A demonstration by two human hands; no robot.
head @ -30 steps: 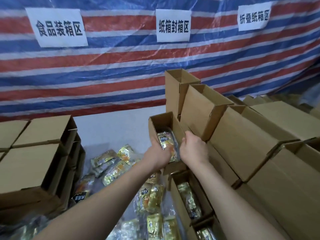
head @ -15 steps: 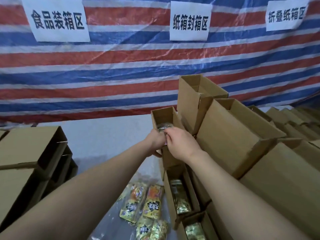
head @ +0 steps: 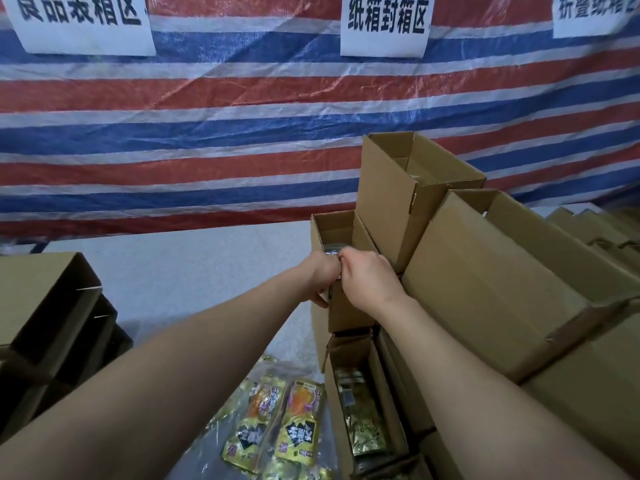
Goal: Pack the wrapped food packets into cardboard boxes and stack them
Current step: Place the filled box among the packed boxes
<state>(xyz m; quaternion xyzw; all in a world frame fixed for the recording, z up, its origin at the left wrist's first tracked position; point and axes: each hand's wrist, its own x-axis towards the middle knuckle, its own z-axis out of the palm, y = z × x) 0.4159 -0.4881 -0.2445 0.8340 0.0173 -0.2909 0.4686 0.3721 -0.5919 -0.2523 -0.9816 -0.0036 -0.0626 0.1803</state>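
The left hand (head: 320, 273) gripped the box (head: 341, 233) at its near edge; the right hand (head: 369, 278) pinched the packet (head: 333, 250) at the box mouth. It would best slide in flat, with the box held steady.

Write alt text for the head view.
Both hands, left hand and right hand, meet at the near rim of an open cardboard box holding a packet. More boxes stack right; loose packets lie below.
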